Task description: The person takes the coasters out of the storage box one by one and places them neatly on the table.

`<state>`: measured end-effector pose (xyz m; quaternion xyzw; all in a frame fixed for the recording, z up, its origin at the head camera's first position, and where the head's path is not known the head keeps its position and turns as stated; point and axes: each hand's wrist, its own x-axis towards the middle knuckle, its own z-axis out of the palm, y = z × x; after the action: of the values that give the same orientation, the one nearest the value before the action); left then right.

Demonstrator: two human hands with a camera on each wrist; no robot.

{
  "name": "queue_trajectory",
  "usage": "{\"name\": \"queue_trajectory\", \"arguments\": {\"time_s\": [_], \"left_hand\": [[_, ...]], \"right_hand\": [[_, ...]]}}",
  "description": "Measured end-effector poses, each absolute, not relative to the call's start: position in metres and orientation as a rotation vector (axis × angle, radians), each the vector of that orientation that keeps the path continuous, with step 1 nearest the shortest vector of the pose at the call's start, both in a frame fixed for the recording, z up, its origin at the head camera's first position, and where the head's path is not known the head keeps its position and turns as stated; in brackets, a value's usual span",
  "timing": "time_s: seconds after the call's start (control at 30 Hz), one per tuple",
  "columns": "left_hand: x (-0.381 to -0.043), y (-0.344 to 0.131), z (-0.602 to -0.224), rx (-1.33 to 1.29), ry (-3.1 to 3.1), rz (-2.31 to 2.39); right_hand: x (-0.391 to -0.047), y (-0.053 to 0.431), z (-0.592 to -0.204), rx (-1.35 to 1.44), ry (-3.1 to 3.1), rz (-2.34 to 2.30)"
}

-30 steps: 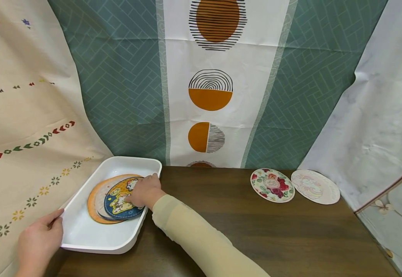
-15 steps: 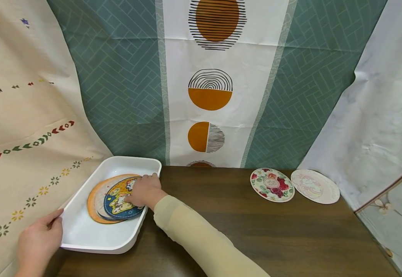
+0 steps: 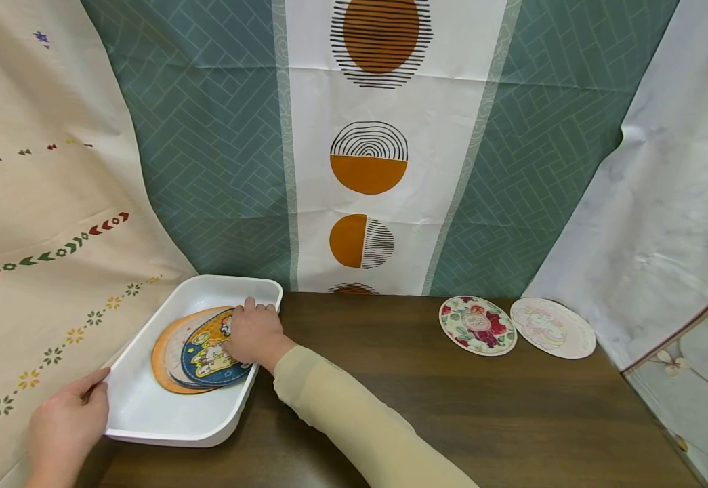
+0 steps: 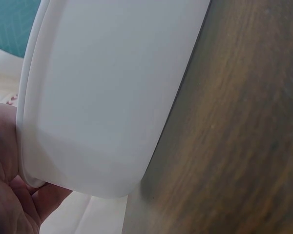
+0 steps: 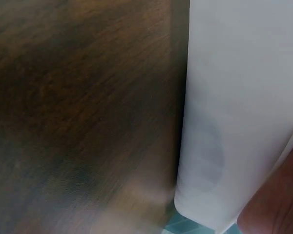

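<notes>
In the head view, a white tray (image 3: 146,413) stands at the left of the table. My left hand (image 3: 70,420) grips its left rim, thumb on top; the left wrist view shows this hand (image 4: 10,170) round the tray's corner. Several round flat mats overlap inside: an orange one (image 3: 160,362), a pale one (image 3: 173,356) and, uppermost, a blue and yellow cartoon mat (image 3: 207,362). My right hand (image 3: 256,332) lies over the right part of the cartoon mat, beside the tray's right wall. Its thumb touches the mat's face; where the fingertips press is hidden.
At the table's back right lie a floral round mat (image 3: 477,325) and a pale pink-printed one (image 3: 553,328), side by side. Patterned cloths hang behind and at both sides. The dark wooden table (image 3: 451,420) runs right from the tray.
One finger of my right hand has risen from the others, and the hand has shifted slightly. My left hand keeps its grip on the tray; the mats look nearly unmoved.
</notes>
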<state>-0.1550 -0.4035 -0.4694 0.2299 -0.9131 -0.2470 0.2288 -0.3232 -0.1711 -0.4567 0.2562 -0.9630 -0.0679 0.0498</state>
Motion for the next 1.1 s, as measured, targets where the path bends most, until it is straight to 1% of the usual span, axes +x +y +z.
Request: {"name": "queue_trajectory", "arguments": {"time_s": [0.37,0.73,1.1], "left_hand": [[-0.1559,-0.4030,-0.4677,0.622,-2.503,-0.681],[-0.1552,-0.4020,-0.4676,0.616,-2.515,-0.682],[-0.1522,-0.4025,-0.4693,0.562,-2.496,-0.654]], "right_hand": [[-0.3246,-0.1713,-0.4580,0.813,-2.889,-0.138],[-0.3259,-0.1720,-0.4575,0.874,-2.887,-0.194],[-0.3192,-0.1674,-0.4552,0.901,-2.793,-0.157]]}}
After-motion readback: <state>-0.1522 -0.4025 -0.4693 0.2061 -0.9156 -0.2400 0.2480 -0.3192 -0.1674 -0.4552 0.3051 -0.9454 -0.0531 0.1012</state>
